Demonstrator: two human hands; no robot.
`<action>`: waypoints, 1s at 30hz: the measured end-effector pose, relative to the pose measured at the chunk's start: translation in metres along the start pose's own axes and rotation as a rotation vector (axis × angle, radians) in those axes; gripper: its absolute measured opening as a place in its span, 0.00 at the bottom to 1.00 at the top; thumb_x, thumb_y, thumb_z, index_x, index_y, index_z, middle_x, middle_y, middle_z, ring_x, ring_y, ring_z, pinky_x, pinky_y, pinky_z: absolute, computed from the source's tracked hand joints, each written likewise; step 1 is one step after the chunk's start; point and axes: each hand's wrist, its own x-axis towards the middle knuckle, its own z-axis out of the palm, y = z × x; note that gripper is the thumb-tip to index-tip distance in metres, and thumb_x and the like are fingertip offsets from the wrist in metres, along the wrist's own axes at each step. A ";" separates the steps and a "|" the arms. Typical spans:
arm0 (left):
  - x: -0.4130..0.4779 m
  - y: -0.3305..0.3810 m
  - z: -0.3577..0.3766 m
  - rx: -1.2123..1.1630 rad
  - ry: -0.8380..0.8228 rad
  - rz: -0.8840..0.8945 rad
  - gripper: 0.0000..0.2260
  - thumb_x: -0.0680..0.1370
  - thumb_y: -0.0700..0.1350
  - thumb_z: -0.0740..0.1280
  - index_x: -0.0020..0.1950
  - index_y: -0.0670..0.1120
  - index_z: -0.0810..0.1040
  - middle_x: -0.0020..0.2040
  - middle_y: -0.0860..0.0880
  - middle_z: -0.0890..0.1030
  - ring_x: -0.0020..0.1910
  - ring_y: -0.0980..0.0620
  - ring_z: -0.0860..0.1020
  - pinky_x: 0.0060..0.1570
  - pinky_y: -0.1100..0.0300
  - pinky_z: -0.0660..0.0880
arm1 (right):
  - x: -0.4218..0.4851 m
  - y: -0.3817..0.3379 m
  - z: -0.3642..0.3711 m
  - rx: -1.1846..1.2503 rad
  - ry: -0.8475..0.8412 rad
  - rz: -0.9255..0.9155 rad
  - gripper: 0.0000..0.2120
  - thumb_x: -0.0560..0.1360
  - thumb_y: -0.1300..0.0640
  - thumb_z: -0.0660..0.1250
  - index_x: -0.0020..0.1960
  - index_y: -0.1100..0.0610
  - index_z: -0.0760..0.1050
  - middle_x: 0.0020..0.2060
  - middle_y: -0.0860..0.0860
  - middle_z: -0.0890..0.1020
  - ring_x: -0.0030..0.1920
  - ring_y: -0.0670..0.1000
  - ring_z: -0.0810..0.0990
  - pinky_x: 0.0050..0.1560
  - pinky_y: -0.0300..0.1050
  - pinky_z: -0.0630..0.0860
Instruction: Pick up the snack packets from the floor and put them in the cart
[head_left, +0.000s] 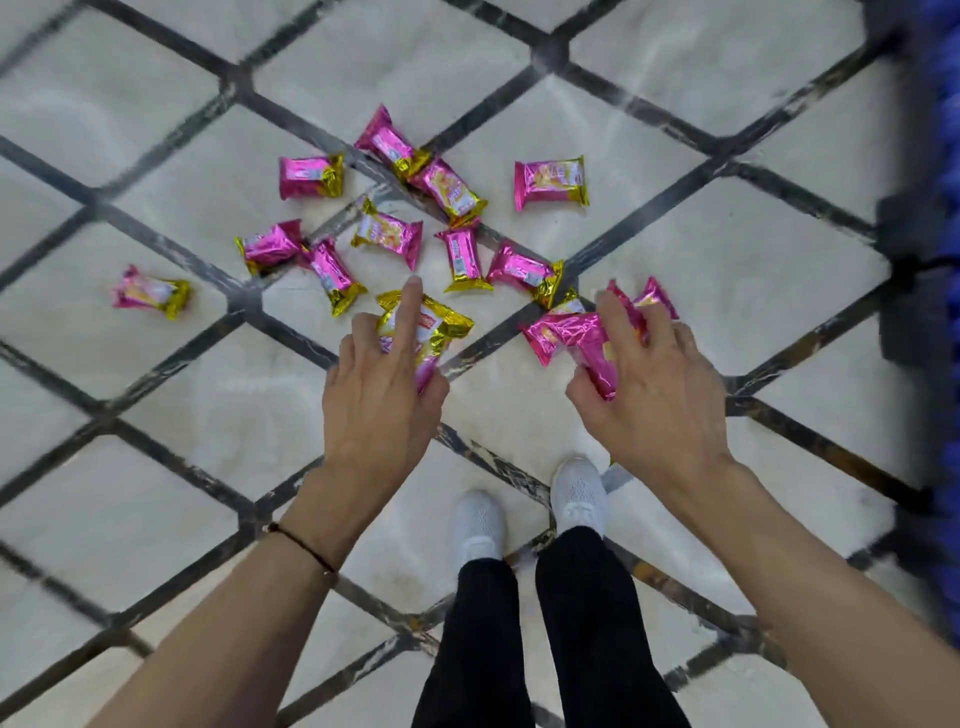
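Left grip (382, 384), right grip (654, 395) round pink packets (566, 332) (others (550, 182) on floor (208, 415))

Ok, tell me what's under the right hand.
The right hand grips a bunch of pink packets, whose crinkled ends stick out beyond it. The palm covers the rest of them, so their number cannot be told.

Pale marble floor (218, 405), dark diagonal lattice inlay (613, 244), glossy.

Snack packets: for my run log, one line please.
left hand: grips gold packet | right hand: grips pink packets | floor: many loose packets
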 end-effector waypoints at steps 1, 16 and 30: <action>-0.003 0.006 -0.018 -0.004 0.009 -0.024 0.37 0.77 0.50 0.67 0.83 0.54 0.51 0.60 0.39 0.70 0.51 0.35 0.74 0.45 0.41 0.77 | -0.002 -0.005 -0.019 -0.008 0.004 -0.003 0.32 0.73 0.48 0.67 0.75 0.54 0.65 0.56 0.60 0.75 0.48 0.64 0.77 0.36 0.53 0.74; -0.104 0.129 -0.378 -0.118 0.206 -0.098 0.39 0.76 0.49 0.69 0.82 0.56 0.52 0.58 0.41 0.70 0.54 0.36 0.75 0.45 0.43 0.77 | -0.085 -0.066 -0.390 0.008 0.202 0.076 0.27 0.75 0.47 0.66 0.72 0.52 0.67 0.50 0.59 0.75 0.43 0.64 0.77 0.36 0.53 0.75; -0.151 0.204 -0.472 -0.143 0.274 -0.096 0.33 0.79 0.57 0.65 0.80 0.59 0.52 0.59 0.47 0.69 0.47 0.42 0.77 0.38 0.54 0.68 | -0.129 -0.030 -0.509 0.065 0.373 0.167 0.26 0.75 0.49 0.69 0.71 0.52 0.68 0.51 0.59 0.75 0.44 0.62 0.77 0.37 0.53 0.76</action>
